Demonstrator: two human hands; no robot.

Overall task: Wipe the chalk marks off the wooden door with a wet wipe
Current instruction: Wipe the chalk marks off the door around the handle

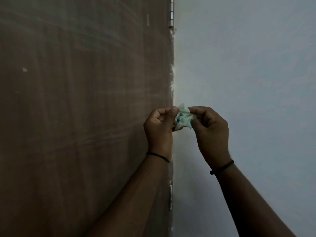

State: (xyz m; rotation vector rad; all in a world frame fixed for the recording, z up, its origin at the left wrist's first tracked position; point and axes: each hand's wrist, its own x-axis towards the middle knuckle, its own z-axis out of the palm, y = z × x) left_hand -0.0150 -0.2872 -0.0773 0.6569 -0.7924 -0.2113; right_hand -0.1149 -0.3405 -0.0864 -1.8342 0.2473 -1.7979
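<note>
— Brown wood fills the left half: the wooden door (77,117), its right edge running top to bottom beside the pale wall (248,65). How much room is there along that edge?

— Plenty on both sides. The door face spreads wide to the left of the hands, and the wall is bare plaster to the right. Two hinges sit on the edge, an upper hinge (171,16) near the top and a lower hinge (170,197) below the wrists.

— And the surface itself?

— Faint pale smears sweep across the wood, mostly in slanting streaks. A short chalk mark (148,20) stands near the upper hinge, and a small white fleck (25,69) shows far left. White specks dot the door's edge above the hands. The light is dim.

— Where is the wipe?

— The wet wipe (183,118) is crumpled, whitish with green-blue stains, held in the air right at the door's edge. I cannot tell whether it touches the wood.

— The hands?

— Both are raised, forearms reaching up from below. The left hand (159,127) pinches the wipe's left side, its other fingers curled in. The right hand (210,130) pinches the right side with thumb and fingertips. Each wrist wears a thin black band (158,156)
</note>
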